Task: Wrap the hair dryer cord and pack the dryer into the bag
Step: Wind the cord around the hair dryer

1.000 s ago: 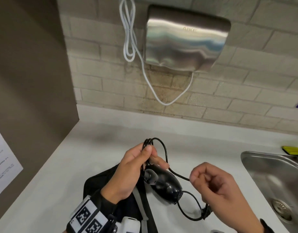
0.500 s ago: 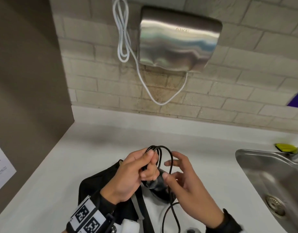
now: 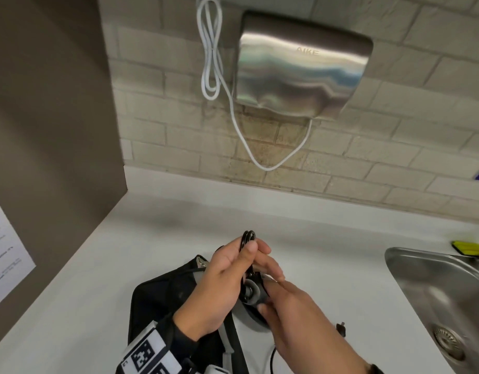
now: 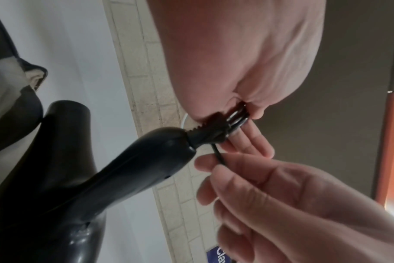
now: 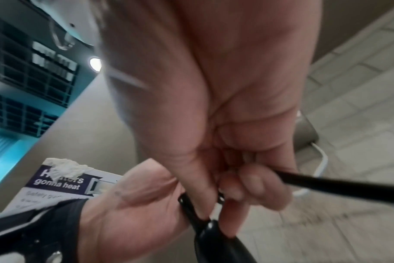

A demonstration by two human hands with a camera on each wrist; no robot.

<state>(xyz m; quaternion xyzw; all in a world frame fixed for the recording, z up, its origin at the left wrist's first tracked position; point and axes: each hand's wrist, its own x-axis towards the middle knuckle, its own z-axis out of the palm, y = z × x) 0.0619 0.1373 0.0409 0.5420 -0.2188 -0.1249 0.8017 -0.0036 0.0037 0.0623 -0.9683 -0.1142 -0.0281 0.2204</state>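
Note:
A black hair dryer (image 3: 252,296) hangs just above the open black bag (image 3: 162,300) on the white counter. My left hand (image 3: 247,251) pinches a bundle of black cord loops (image 3: 247,237) at the end of the dryer handle (image 4: 146,160); the pinch on the bundle (image 4: 237,117) shows clearly in the left wrist view. My right hand (image 3: 284,303) is pressed close against the dryer and pinches a single cord strand (image 4: 218,154) just below the bundle. That strand (image 5: 337,186) runs taut out of its fingers. The plug (image 3: 341,329) lies beside my right forearm.
A steel sink (image 3: 432,287) is set in the counter at the right, with a yellow sponge (image 3: 469,248) behind it. On the brick wall hangs a metal hand dryer (image 3: 300,71) with a white cable (image 3: 212,63). A brown partition (image 3: 49,130) closes the left side.
My right hand has come in from the right with the loose cord and now sits against the dryer. The wide cord loop has shrunk into a tight bundle in my left hand.

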